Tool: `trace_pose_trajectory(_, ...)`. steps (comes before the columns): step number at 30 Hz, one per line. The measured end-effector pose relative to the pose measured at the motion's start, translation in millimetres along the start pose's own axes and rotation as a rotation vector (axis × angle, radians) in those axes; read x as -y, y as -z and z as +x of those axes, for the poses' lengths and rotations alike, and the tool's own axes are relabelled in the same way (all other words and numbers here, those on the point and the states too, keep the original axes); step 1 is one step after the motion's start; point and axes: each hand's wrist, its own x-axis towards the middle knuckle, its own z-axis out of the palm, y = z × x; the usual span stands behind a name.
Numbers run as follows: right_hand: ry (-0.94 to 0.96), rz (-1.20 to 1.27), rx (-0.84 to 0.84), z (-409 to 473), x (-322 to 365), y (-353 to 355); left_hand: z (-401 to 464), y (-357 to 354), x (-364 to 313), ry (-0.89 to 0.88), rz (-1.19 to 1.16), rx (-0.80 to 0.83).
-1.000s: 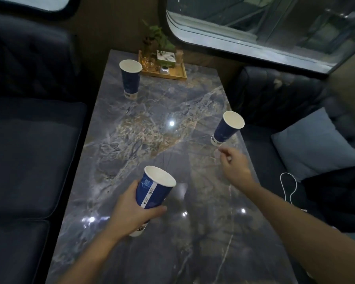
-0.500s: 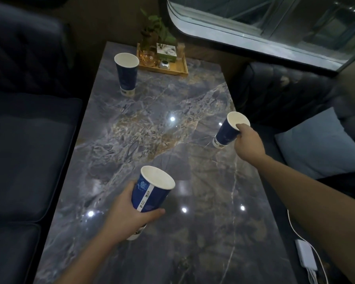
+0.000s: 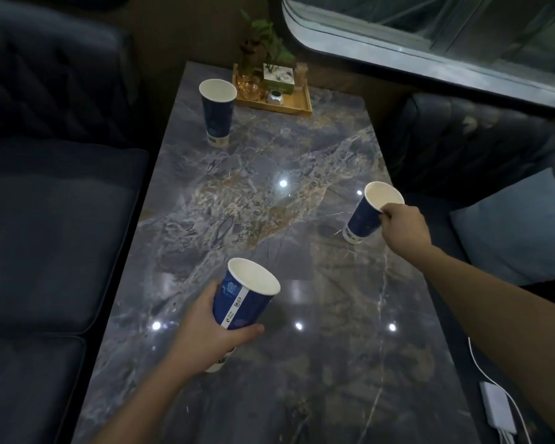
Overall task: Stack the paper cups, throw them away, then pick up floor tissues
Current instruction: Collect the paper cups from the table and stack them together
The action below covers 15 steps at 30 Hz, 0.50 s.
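Note:
Three blue paper cups with white insides are on a dark marble table (image 3: pixel 269 200). My left hand (image 3: pixel 205 331) grips the near cup (image 3: pixel 242 299) around its lower body, tilted toward the right. My right hand (image 3: pixel 404 225) holds the second cup (image 3: pixel 366 216) by its rim side at the table's right edge, the cup leaning left. The third cup (image 3: pixel 218 110) stands upright and untouched at the far left of the table. No tissues or bin are in view.
A wooden tray (image 3: pixel 289 105) with a small plant and jars sits at the table's far end. Dark sofas flank both sides. A light blue pillow (image 3: pixel 510 225) lies on the right sofa, and a white charger with cable (image 3: pixel 497 408) at lower right.
My right hand reached from the table surface to the right cup and took hold of it by its rim side. My left hand keeps the near cup in about the same place.

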Motion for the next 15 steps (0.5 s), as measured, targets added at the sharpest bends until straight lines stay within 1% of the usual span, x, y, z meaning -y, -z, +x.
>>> trace_pose_trajectory(4, 0.068, 0.09, -0.057, -19.0, 6.1, 9.4, -10.1, 2.3, -1.9, 0.0, 0.01, -0.001)
trace_pose_trajectory(9, 0.134, 0.21, -0.038, -48.9, 11.6, 27.1, -33.3, 3.7, -1.5, 0.006, 0.002, -0.025)
trace_pose_trajectory(15, 0.142, 0.348, -0.034, -109.6, 22.8, 49.1, -72.6, 3.3, -1.2, 0.022, 0.004, -0.023)
